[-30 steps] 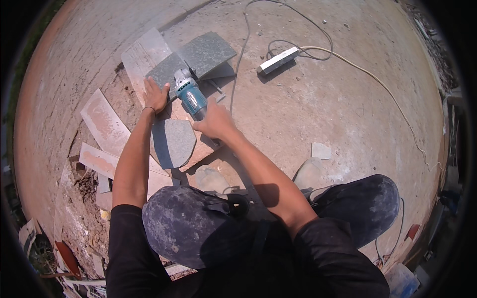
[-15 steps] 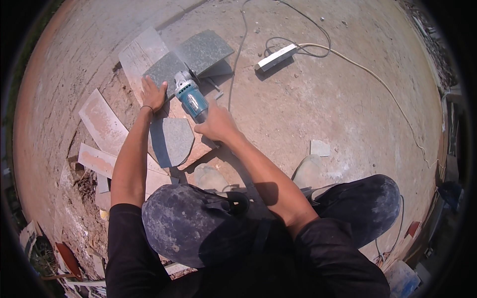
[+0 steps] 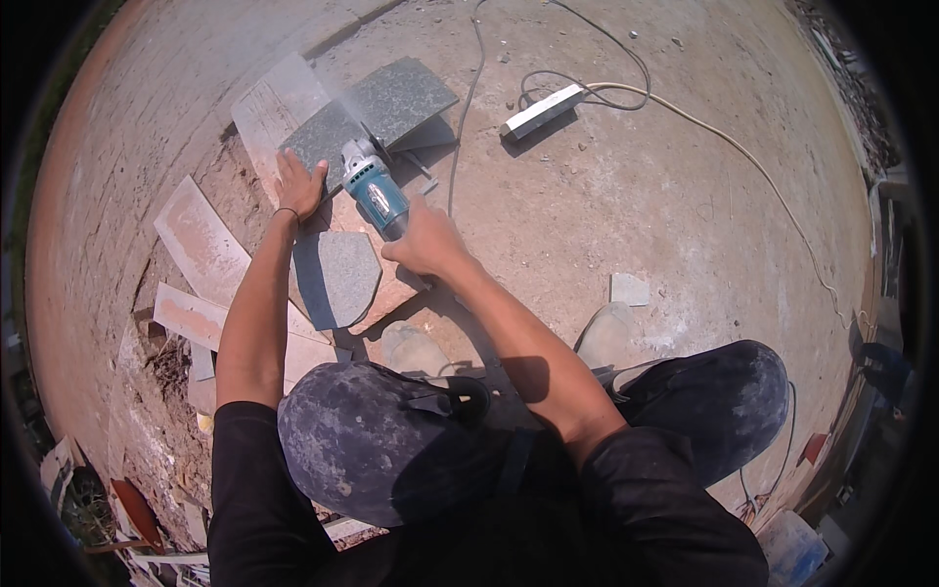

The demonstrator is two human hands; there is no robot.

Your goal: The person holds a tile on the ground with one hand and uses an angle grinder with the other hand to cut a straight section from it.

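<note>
My right hand is wrapped round the body of a teal and silver angle grinder. Its disc meets the near edge of a dark grey stone slab, and pale dust streams off the far side of the disc. At the slab's near left edge, my left hand presses flat with its fingers spread. Closer to me lies a smaller grey stone piece with a pointed side, partly in shadow. The underside of the large slab and what props it are mostly hidden.
Several pale pinkish slabs lie left of my arms. A white power strip with a looped grey cord rests at the far right. A small tile scrap sits beside my right shoe.
Both hands, the angle grinder and the slab stay almost in place. The dust plume over the slab has shifted in shape and looks denser near the disc.
</note>
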